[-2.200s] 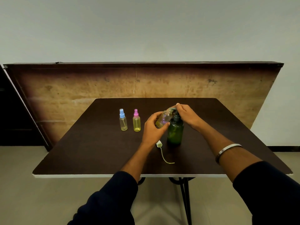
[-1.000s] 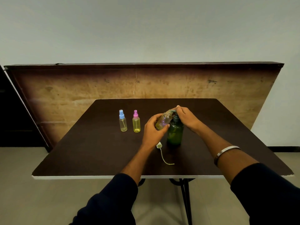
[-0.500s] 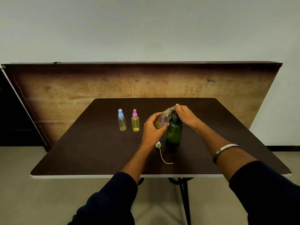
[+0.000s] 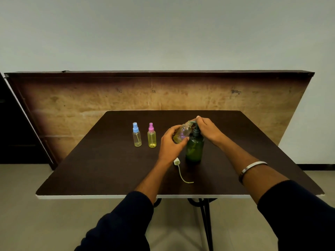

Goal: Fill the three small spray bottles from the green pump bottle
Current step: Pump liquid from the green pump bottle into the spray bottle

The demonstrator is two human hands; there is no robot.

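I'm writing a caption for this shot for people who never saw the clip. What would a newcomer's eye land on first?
Mid-table, the left hand holds a small clear uncapped bottle tilted at the spout of the dark green pump bottle, whose pump head the right hand presses. To their left stand a blue-capped spray bottle and a pink-capped spray bottle; a white sprayer top with tube lies nearer the table's front edge.

Dim, even light; wide-angle edge distortion.
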